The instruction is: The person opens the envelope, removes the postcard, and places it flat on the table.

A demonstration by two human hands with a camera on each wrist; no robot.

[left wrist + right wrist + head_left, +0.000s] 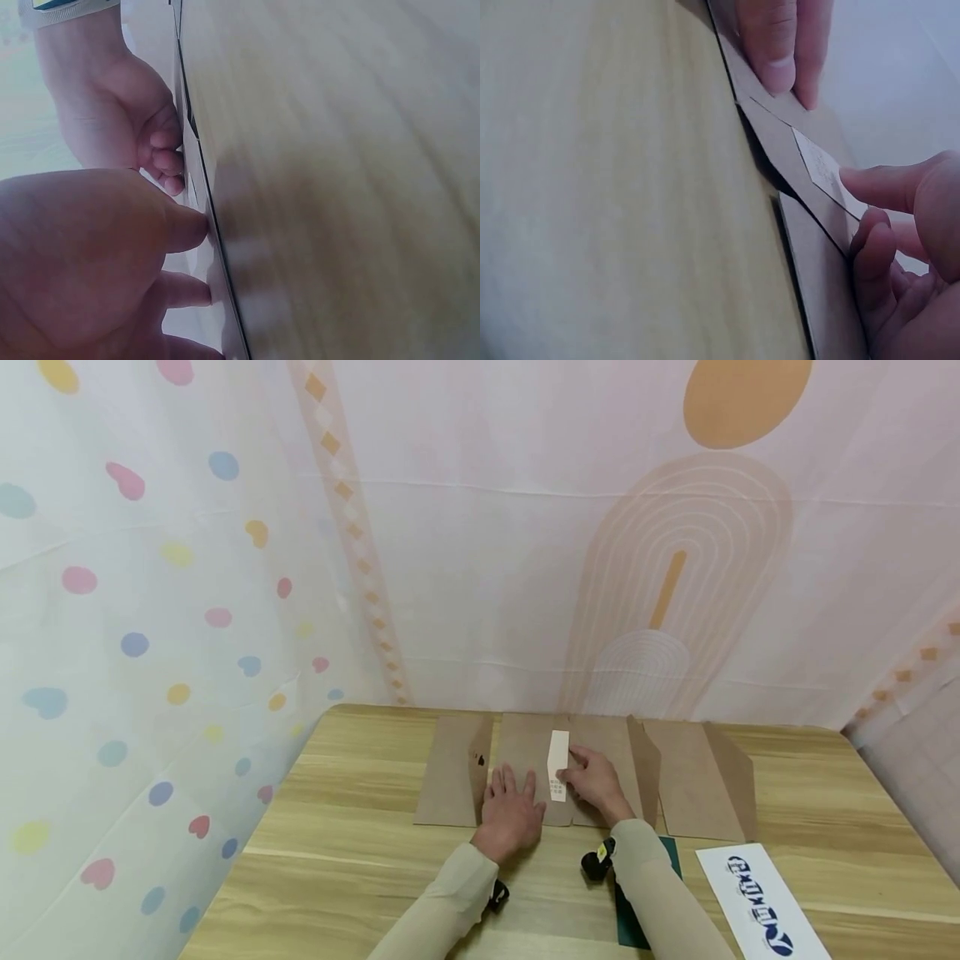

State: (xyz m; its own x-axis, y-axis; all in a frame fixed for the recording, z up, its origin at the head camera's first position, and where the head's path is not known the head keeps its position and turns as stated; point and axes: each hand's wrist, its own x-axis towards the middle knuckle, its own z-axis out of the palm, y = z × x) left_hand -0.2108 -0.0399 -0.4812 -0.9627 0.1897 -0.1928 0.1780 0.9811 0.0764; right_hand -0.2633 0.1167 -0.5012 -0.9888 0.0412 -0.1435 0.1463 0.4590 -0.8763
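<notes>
My right hand [596, 783] pinches the edge of a narrow white paper strip [558, 760] with angled corners and small print near its lower end. The strip lies on a folded brown card sheet [519, 739], its long side close to a crease. In the right wrist view, the thumb [855, 181] touches the strip's face while the other fingers curl by its edge. Fingers spread, my left hand [512, 818] rests on the same brown card, left of the strip. The left wrist view has its fingertips [196, 229] touching the card near the front edge.
Another brown card piece [446, 768] with a folded flap lies at left, and one more [690, 777] at right. A dark green sheet [632, 918] is partly under the right forearm. A white printed sheet [757, 902] lies at front right on the wooden table [315, 860].
</notes>
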